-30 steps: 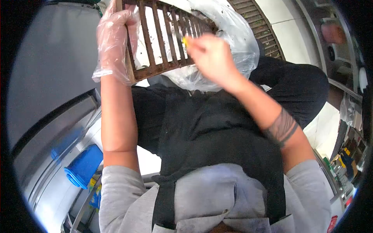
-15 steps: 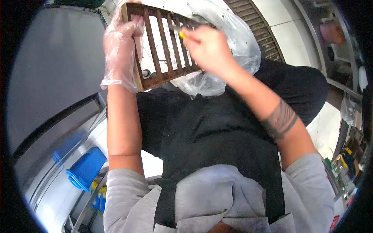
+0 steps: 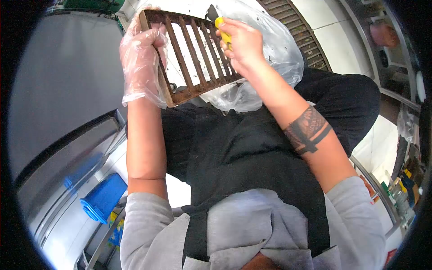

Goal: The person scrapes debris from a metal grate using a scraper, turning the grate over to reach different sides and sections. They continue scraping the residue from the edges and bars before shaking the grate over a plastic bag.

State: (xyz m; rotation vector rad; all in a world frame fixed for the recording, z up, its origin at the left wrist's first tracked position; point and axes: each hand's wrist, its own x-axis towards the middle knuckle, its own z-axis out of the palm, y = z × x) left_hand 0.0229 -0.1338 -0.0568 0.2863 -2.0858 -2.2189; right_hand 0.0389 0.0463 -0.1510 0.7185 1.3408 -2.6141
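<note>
My left hand, in a clear plastic glove, grips the left end of a brown, dirt-crusted slatted grate. The grate is held tilted above my lap, with light floor showing between its bars. My bare right hand is closed around the yellow handle of a scraper. Its dark blade points up and away, close by the far edge of the grate. Behind the right hand lies a clear plastic bag with dark crumbs on it.
Another brown grate lies on the white tiled floor at the upper right. A large grey panel stands on my left. Below it is a blue bin. Bottles stand at the far right.
My right hand has shifted slightly up and right, and the scraper has lifted from the bars toward the far edge. The left hand still holds the grate, almost unmoved.
</note>
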